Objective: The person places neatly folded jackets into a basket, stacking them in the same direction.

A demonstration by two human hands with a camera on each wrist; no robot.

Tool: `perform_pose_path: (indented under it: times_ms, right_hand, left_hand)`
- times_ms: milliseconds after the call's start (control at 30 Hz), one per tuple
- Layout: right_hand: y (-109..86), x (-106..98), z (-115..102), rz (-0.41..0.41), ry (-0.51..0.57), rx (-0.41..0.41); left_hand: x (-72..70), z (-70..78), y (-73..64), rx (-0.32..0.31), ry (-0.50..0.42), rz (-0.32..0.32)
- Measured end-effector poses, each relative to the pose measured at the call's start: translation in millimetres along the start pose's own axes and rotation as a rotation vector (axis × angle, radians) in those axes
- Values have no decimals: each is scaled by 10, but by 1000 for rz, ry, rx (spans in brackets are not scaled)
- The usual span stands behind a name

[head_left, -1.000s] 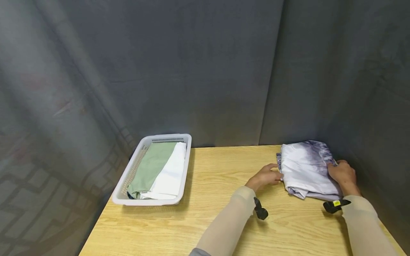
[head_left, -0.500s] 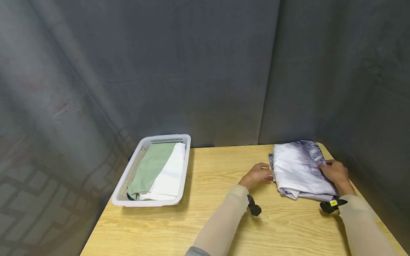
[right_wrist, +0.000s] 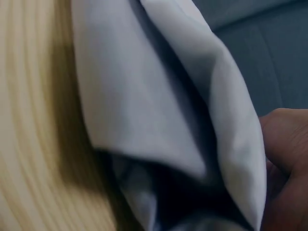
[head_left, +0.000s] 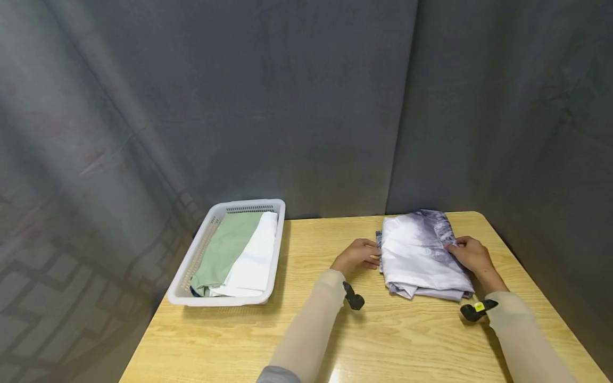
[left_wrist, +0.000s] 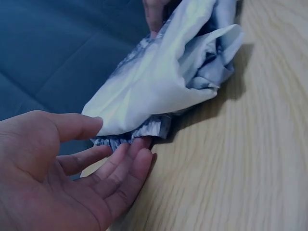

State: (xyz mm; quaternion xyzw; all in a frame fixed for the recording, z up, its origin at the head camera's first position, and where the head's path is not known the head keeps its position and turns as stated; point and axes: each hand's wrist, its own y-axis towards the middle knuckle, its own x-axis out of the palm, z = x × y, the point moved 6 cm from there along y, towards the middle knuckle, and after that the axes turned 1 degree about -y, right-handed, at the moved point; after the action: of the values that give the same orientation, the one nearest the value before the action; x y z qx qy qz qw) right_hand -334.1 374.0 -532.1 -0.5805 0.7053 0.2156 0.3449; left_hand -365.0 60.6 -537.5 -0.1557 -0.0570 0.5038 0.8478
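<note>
A folded white garment point(head_left: 416, 255) with a grey-purple print is held between both hands at the right of the table. Its left edge shows a gathered, elastic-looking band point(left_wrist: 154, 127). At that edge my left hand point(head_left: 358, 255) has the thumb over the cloth and the other fingers low against the band. On the opposite side my right hand point(head_left: 471, 255) grips the edge, thumb on top, its other fingers mostly hidden. Loose layers of the fabric point(right_wrist: 144, 96) hang close over the wood in the right wrist view.
Toward the left of the table stands a white plastic basket point(head_left: 176, 290) with perforated walls. Inside lie a folded green cloth point(head_left: 232, 242) and a white one point(head_left: 254, 268). Grey curtains point(head_left: 297, 106) rise behind the wooden tabletop point(head_left: 402, 346) and along both sides.
The folded garment and both hands have moved left together, away from the right-hand curtain and the table's right edge. The basket has stayed put.
</note>
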Motion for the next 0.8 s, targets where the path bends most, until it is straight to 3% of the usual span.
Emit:
perform_pose_path:
  times_ms: [333,800]
  right_hand:
    - [-25,325,-259,-58,-10,-77]
    - [-113,727,-709,-88,47,-176]
  left_hand:
    - [-394,-149,-175,-13,19,38]
    - [-812,-183,-583,70,176,220]
